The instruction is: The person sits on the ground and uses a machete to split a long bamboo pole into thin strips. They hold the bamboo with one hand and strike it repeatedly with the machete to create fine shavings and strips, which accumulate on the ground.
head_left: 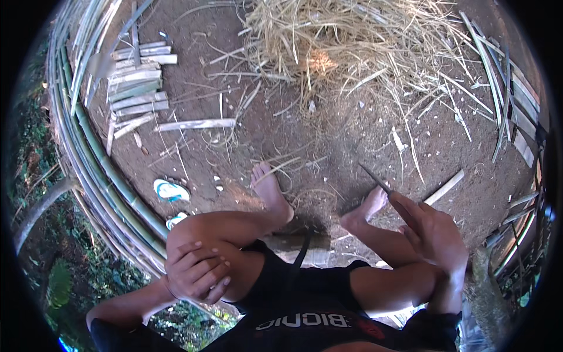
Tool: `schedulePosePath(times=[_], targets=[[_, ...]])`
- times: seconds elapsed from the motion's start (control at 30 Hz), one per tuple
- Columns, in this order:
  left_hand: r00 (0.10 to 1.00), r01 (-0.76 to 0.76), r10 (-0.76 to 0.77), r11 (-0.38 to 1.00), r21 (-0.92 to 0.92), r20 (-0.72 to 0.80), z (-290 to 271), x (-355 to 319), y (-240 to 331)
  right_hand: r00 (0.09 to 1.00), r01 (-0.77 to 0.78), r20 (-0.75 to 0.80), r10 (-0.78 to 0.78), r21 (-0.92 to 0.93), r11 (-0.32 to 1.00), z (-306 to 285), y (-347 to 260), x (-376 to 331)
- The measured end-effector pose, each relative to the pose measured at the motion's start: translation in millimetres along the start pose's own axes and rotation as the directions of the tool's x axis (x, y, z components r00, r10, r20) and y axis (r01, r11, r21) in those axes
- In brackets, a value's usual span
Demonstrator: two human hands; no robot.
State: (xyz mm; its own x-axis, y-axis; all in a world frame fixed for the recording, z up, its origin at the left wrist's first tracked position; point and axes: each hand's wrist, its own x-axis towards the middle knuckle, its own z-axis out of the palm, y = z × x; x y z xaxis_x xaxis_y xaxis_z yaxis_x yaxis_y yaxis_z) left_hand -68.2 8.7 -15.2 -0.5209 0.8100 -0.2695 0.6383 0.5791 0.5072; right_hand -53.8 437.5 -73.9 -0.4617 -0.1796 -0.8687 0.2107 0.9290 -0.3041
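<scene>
Gripping the thin dark knife blade (375, 179) firmly, the right hand (431, 232) should angle it clear of the bare feet (271, 190), while the left hand (196, 271) rests empty on the knee.

You sit on the ground (352, 141) with your knees raised and both feet planted ahead of you. Your left hand (196, 271) rests on your left knee; your right hand (431, 232) lies over your right knee, holding a knife (375, 179) that points forward and left, above your right foot. Ahead, beyond your feet, lies a heap of dry shavings (346, 47). To your front left lies a stack of split slats (136, 82), with long poles (88, 146) curving along your left side. A pair of sandals (171, 190) sits just left of your left foot. One short stick (444, 187) lies right of the knife.
</scene>
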Motion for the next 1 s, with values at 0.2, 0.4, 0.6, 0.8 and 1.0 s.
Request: schedulePosePath(times=[0.2, 0.4, 0.6, 0.8, 1.0], targets=[[0.990, 0.102, -0.082, 0.977, -0.189, 0.113, -14, -15, 9, 0.996, 0.051, -0.089, -0.029, 0.255, 0.966, 17, 6, 19], [0.953, 0.296, -0.254, 0.892, -0.342, 0.164, -15, -44, 53, 0.932, -0.001, -0.301, 0.202, 0.556, 0.831, 63, -9, 20], [0.802, 0.512, -0.597, 0.693, -0.507, -0.007, 5, -69, 96, 0.869, -0.213, -0.139, 0.475, 0.761, 0.613, 152, -52, 13], [0.510, 0.860, -0.824, 0.486, -0.153, 0.248, 37, -113, 152, 0.939, -0.162, -0.177, 0.293, 0.525, 0.835, 117, -33, -38], [0.625, 0.759, -0.633, 0.354, -0.547, 0.457, -2, -160, 159, 0.960, 0.100, -0.270, 0.073, 0.577, 0.810, -35, -63, -211]])
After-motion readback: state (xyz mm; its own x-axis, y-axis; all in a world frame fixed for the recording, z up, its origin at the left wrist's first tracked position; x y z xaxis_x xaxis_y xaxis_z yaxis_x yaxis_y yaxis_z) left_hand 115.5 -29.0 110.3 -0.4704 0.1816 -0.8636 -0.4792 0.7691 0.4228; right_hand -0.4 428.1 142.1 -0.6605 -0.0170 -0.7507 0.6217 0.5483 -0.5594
